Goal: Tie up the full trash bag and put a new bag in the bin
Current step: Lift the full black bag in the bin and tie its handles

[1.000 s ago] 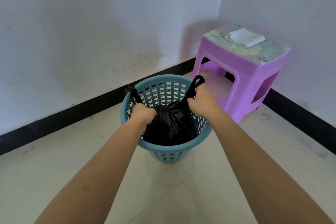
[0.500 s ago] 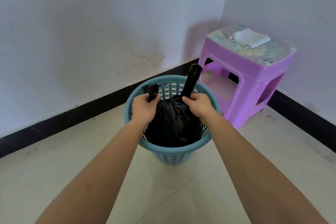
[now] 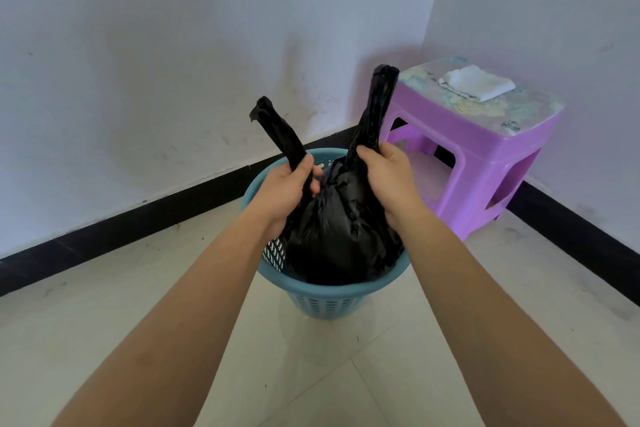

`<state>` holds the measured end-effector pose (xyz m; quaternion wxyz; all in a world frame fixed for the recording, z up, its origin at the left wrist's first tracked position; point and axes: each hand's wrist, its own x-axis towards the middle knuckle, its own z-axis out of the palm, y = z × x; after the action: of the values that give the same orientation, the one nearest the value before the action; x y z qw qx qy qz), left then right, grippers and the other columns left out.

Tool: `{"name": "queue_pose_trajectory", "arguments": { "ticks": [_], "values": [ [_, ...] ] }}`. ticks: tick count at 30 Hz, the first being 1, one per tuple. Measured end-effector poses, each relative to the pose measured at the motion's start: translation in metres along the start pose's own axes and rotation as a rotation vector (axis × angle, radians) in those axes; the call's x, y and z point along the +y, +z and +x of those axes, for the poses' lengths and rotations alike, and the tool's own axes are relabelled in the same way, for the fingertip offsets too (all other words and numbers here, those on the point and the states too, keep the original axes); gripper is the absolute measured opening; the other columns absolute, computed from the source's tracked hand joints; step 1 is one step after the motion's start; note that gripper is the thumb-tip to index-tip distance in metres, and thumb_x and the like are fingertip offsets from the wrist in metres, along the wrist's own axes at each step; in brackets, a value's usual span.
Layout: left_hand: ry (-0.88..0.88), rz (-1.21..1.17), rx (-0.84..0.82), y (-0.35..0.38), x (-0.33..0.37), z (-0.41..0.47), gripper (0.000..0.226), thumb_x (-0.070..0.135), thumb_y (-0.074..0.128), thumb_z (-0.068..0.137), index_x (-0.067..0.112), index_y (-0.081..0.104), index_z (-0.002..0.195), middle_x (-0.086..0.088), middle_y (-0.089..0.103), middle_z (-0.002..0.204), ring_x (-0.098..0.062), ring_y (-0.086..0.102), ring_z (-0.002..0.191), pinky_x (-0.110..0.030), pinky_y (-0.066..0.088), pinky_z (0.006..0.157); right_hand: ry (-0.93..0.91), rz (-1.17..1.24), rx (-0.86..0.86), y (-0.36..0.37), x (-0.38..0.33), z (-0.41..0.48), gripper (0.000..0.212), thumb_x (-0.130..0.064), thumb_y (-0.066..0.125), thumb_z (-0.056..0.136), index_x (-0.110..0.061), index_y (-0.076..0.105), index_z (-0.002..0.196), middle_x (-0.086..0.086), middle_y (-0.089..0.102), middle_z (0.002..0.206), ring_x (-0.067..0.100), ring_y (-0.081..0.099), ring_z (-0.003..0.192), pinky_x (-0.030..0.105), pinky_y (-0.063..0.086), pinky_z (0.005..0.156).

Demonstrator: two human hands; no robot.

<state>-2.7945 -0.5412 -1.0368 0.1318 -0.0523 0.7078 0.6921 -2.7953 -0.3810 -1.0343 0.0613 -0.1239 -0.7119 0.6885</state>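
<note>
Left hand (image 3: 289,189) closed around the left handle strip (image 3: 277,130) of the black trash bag (image 3: 341,236), fingers wrapped about the base of the strip. Right hand (image 3: 386,177) likewise closed around the right handle strip (image 3: 375,104), thumb lying across its front. Both strips rise upright above the fists and splay apart, the right one reaching higher. They are not knotted.

The bag, bulging and full, sits inside the blue perforated bin (image 3: 332,302), its body rising above the rim between the two hands. The bin stands on the pale tiled floor (image 3: 104,340) near the corner of the room. Just to the right of the bin stands a purple plastic stool (image 3: 485,163); a folded white cloth or bag (image 3: 476,83) lies on its patterned top, and which of the two it is cannot be told.

The contents of the bag are hidden by the opaque plastic. The bin's far rim and much of its interior are covered by the bag and hands. The left hand's fingertips are tucked against the bag and are hard to make out. Both forearms are cut off by the lower edge.
</note>
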Motion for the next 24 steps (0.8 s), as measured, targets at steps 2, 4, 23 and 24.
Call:
{"name": "queue_pose_trajectory", "arguments": {
  "ticks": [2, 4, 23, 24],
  "values": [
    [-0.071, -0.158, -0.065, 0.000, -0.002, 0.000, 0.028, 0.038, 0.048, 0.101, 0.017, 0.057, 0.084, 0.005, 0.042, 0.059, -0.011, 0.044, 0.057, -0.024, 0.041, 0.063, -0.131, -0.145, 0.032, 0.011, 0.004, -0.007, 0.018, -0.033, 0.052, 0.097, -0.019, 0.062, 0.102, -0.002, 0.070, 0.095, 0.016, 0.066, 0.091, 0.040, 0.053, 0.087],
    [-0.111, -0.365, -0.122, -0.004, -0.003, 0.001, 0.021, 0.033, 0.043, 0.098, 0.017, 0.048, 0.085, 0.003, 0.036, 0.063, -0.013, 0.040, 0.060, -0.028, 0.038, 0.066, -0.318, -0.346, 0.068, 0.014, 0.011, -0.013, 0.020, -0.033, 0.047, 0.102, -0.017, 0.058, 0.103, -0.002, 0.065, 0.084, 0.020, 0.062, 0.083, 0.040, 0.049, 0.079],
    [-0.104, -0.307, -0.007, -0.011, -0.017, 0.011, 0.018, 0.023, 0.053, 0.101, 0.014, 0.061, 0.087, 0.004, 0.058, 0.059, -0.010, 0.060, 0.056, -0.020, 0.035, 0.049, -0.447, -0.910, 0.006, 0.001, 0.049, -0.021, 0.022, -0.030, 0.035, 0.105, -0.014, 0.044, 0.092, 0.006, 0.056, 0.087, 0.032, 0.055, 0.082, 0.039, 0.034, 0.067],
    [-0.124, -0.293, -0.006, -0.010, -0.021, 0.011, 0.019, 0.023, 0.051, 0.101, 0.013, 0.062, 0.088, 0.004, 0.055, 0.059, -0.010, 0.059, 0.055, -0.021, 0.035, 0.049, -0.456, -0.905, -0.022, -0.001, 0.050, -0.020, 0.021, -0.030, 0.036, 0.105, -0.014, 0.044, 0.093, 0.003, 0.053, 0.088, 0.029, 0.053, 0.082, 0.037, 0.032, 0.067]
  ]
}}
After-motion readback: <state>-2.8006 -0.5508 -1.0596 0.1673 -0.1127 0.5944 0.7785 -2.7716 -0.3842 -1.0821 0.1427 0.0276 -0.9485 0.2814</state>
